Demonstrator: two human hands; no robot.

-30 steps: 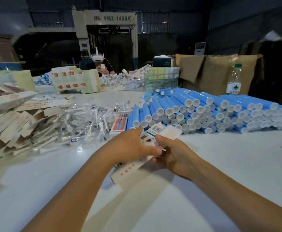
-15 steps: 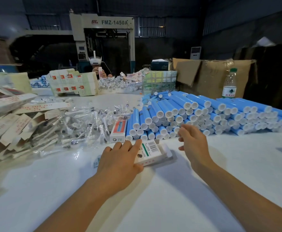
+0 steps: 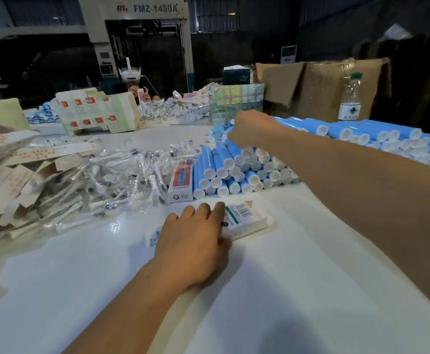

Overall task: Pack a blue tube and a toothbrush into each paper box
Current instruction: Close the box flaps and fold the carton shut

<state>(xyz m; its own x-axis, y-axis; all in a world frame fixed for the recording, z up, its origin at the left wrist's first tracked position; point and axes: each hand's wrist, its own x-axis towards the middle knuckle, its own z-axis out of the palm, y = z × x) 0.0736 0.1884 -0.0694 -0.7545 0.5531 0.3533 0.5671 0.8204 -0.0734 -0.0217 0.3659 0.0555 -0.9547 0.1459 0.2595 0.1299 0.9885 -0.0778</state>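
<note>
Paper box [image 3: 244,221] on white table [image 3: 285,290] | left hand [image 3: 196,241] grip flat on it | right hand [image 3: 249,129] grip unclear

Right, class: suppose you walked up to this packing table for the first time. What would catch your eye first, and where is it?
First, the big stack of blue tubes with white caps, filling the table's right and middle; the right hand reaches over its far side. Left of it lies a glinting heap of wrapped toothbrushes. Nearest, the left hand rests on a paper box lying flat on the white table.
</note>
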